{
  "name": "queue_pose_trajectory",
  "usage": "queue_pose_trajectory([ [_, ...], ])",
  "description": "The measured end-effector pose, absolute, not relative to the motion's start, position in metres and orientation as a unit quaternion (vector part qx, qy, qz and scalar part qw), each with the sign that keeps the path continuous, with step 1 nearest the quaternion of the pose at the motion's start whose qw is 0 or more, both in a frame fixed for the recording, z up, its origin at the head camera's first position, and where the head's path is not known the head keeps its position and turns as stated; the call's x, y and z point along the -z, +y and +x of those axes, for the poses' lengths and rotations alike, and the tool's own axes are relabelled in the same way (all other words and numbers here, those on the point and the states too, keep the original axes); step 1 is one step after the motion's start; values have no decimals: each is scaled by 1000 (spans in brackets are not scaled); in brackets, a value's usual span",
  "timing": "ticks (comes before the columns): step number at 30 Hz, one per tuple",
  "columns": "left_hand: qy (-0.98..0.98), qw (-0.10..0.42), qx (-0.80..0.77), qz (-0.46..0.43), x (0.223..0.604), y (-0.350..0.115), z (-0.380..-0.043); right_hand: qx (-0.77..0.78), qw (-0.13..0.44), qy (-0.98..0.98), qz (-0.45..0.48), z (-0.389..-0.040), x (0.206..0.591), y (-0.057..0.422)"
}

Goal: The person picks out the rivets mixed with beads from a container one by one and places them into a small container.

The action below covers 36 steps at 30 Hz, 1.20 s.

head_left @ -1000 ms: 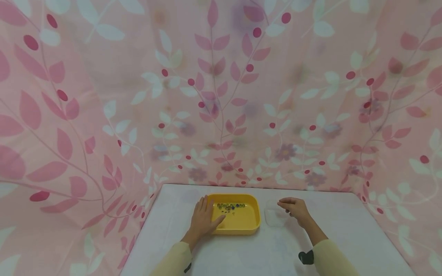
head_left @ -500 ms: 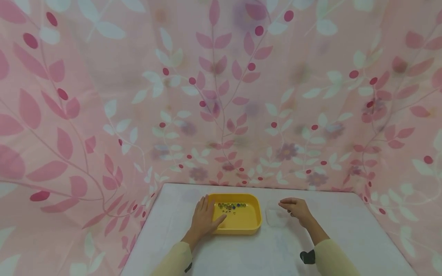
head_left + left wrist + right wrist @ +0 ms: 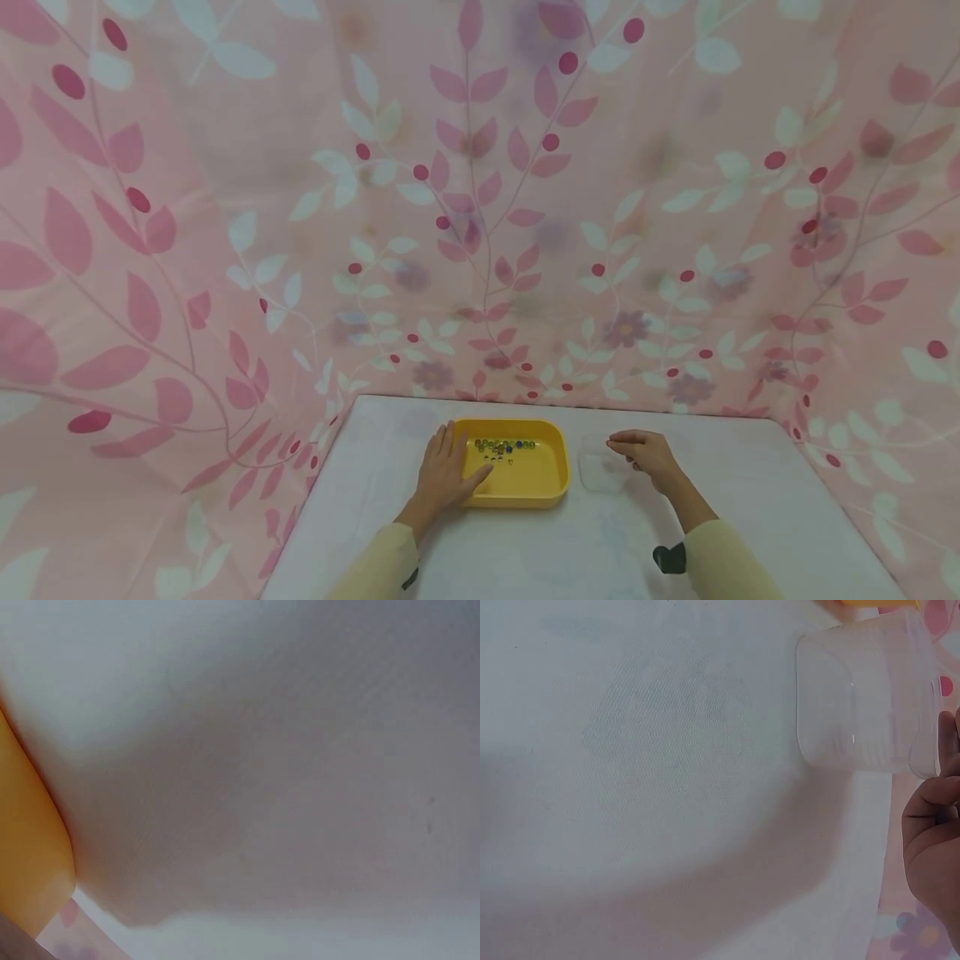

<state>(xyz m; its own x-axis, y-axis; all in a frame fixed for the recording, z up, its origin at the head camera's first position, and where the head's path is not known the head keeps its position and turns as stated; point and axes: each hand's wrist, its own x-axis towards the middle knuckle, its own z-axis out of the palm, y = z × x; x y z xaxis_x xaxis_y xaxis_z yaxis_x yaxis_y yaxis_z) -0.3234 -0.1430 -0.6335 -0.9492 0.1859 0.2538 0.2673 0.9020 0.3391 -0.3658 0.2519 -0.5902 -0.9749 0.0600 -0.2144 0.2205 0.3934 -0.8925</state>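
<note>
A yellow tray (image 3: 525, 496) stands on the white table, with several green and blue marbles (image 3: 517, 445) and small clear beads (image 3: 492, 458) towards its back. My left hand (image 3: 442, 475) rests on its left rim, fingers straight and thumb reaching over the inside. The left wrist view catches just the tray's outer wall (image 3: 34, 825). To the tray's right is a clear plastic container (image 3: 862, 697). My right hand (image 3: 647, 457) is at its rim, fingers bent and fingertips close together over the opening. I cannot tell whether those fingertips pinch anything.
The white-covered table (image 3: 540, 554) ends at a back edge just behind the tray. A pink curtain with leaf patterns (image 3: 480, 208) surrounds it at the back and both sides. The arms wear pale yellow sleeves (image 3: 723, 554).
The head view has shifted slightly, so everything sits a few pixels further right. Both hands, the tray and the container keep their places relative to each other.
</note>
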Motion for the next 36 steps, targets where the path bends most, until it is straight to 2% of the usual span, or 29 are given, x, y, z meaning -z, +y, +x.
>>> queue_pose_trajectory([
  [17, -978, 75, 162, -108, 632, -143, -325, 525, 93, 843, 75, -365, 588, 252],
  [36, -975, 93, 167, -113, 634, -143, -326, 516, 101, 848, 68, -363, 585, 252],
])
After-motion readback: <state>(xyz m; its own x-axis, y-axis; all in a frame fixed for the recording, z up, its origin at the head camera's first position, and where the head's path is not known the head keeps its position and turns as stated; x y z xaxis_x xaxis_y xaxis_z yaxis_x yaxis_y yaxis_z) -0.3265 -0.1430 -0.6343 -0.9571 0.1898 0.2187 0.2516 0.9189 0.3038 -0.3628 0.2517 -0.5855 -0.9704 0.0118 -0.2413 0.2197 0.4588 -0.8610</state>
